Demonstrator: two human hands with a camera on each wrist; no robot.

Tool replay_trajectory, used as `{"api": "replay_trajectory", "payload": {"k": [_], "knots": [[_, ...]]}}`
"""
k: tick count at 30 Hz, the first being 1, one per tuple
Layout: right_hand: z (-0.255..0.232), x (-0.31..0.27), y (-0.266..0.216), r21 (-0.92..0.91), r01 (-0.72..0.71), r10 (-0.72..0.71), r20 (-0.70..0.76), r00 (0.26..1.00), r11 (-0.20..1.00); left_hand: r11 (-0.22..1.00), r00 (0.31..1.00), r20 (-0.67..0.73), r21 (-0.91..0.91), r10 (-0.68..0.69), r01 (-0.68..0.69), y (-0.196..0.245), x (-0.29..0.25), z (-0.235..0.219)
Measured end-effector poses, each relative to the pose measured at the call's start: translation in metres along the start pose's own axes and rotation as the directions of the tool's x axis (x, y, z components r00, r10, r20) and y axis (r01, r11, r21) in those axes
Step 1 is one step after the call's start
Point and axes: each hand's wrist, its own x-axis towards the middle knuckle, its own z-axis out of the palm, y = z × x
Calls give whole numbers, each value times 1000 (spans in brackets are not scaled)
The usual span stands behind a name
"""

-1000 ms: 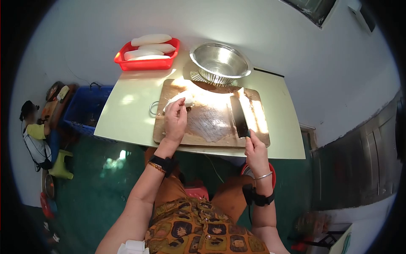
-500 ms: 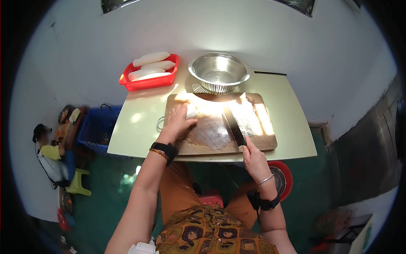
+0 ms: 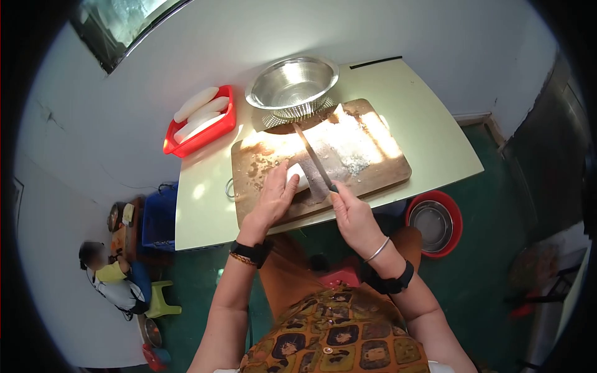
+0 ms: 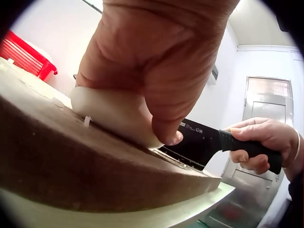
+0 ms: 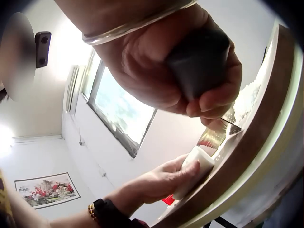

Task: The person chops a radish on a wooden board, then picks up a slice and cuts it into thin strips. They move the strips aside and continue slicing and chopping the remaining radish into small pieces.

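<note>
A peeled piece of white radish (image 3: 299, 178) lies on the wooden cutting board (image 3: 380, 171), its flat cut end facing the knife. My left hand (image 3: 277, 198) grips it from above, thumb on the near side in the left wrist view. In my right hand (image 3: 357, 225) is the black handle of a kitchen knife (image 3: 316, 160). Its dark, broad blade (image 4: 190, 146) stands on edge just to the right of the radish's cut end, pointing away from me. Fine white chopped bits (image 3: 354, 163) are scattered on the board's right part.
Behind the board stand a steel bowl (image 3: 292, 84) over a perforated colander (image 3: 292, 112) and a red basket (image 3: 205, 138) holding several white radishes. On the floor at right is a red basin (image 3: 457, 217). Another person (image 3: 118, 280) sits far left near a blue crate (image 3: 158, 217).
My left hand has brought the radish piece nearer to me and toward the board's middle. The knife has moved left from the board's right side to beside it. The head view has turned.
</note>
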Motion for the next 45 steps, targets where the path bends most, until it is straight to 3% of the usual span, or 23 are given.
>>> {"api": "replay_trajectory", "payload": {"k": [7,14,21,33,39,45], "knots": [[20,0,10,140,7,-3,-30,1000,990,991,985,-155,98,-74,90,14,0,13],[21,2,3,181,18,-14,-27,1000,983,970,974,-186,175,-132,165,16,0,19],[34,-6,9,12,136,-134,-103,986,991,963,976,-167,203,-143,175,6,1,24],[25,-14,-5,-128,-16,22,50,999,992,961,967,-227,222,-111,163,13,1,26],[26,-14,-9,-144,-39,44,29,999,989,958,967,-240,249,-80,141,5,0,29],[23,5,-17,-186,-85,105,100,989,979,952,966,-238,260,-98,161,9,0,28]]}}
